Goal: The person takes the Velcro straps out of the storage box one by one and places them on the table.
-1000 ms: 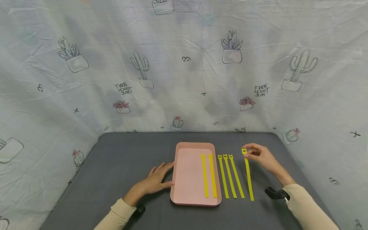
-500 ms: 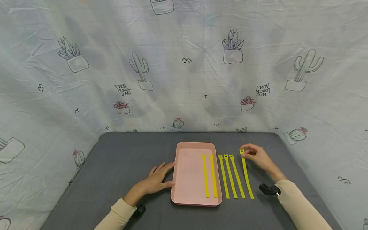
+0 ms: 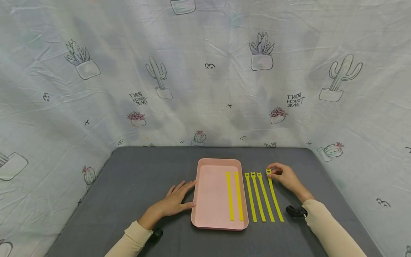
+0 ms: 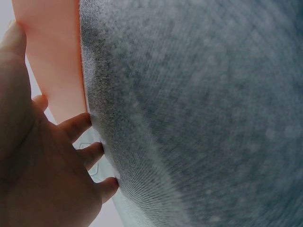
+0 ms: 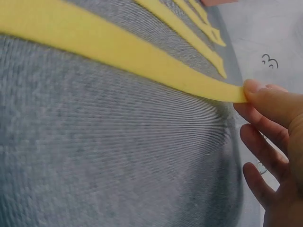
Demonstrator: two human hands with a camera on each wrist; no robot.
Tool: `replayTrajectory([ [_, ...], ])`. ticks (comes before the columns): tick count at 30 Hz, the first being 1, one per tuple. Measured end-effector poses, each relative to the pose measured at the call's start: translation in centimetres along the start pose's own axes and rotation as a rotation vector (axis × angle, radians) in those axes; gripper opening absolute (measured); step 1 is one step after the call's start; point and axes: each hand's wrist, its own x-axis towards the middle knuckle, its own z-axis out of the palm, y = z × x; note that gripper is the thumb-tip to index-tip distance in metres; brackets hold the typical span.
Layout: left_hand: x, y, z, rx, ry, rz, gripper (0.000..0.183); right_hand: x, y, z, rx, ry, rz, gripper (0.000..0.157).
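- I see a grey surface before printed cloth.
- Nine o'clock of the pink tray: left hand, fingers spread, touching its rim.
- Half past two: right hand, fingers pinching a yellow strap at its far end.
- Three o'clock: three straps outside, two straps inside.

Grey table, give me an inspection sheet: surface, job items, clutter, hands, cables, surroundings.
Surface: grey table, covering looks textured in the wrist views.
Job's things: pink tray holding two yellow straps; three more straps lie right of it.
Clutter: nothing seen.
Hands: left hand touches the tray's left edge; right hand pinches the head end of another yellow strap.
Cables: nothing seen.
Surroundings: cactus-print cloth behind and at both sides.
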Motion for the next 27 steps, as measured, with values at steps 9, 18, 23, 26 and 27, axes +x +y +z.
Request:
replayTrajectory([
  [9, -0.2, 0.0, 0.1, 0.005, 0.003, 0.006, 0.081, -0.1, 0.0, 1.0, -0.054, 0.05, -0.026, 0.024],
  [18, -0.1, -0.1, 0.2, 0.005, 0.009, 0.003, 0.08, 0.2, 0.1, 1.6, -0.082, 0.069, -0.028, 0.022],
  [23, -0.1, -0.1, 0.3, 0.01, 0.007, 0.002, 0.081, 0.4, 0.4, 1.8, -0.113, 0.09, -0.05, 0.021],
  [26, 0.0, -0.1, 0.3, 0.01, 0.005, 0.002, 0.081, 0.6, 0.5, 1.9, -0.144, 0.103, -0.06, 0.022],
  [27, 0.0, -0.1, 0.2, 0.009, 0.004, 0.001, 0.081, 0.6, 0.6, 1.9, -0.154, 0.106, -0.062, 0.022],
])
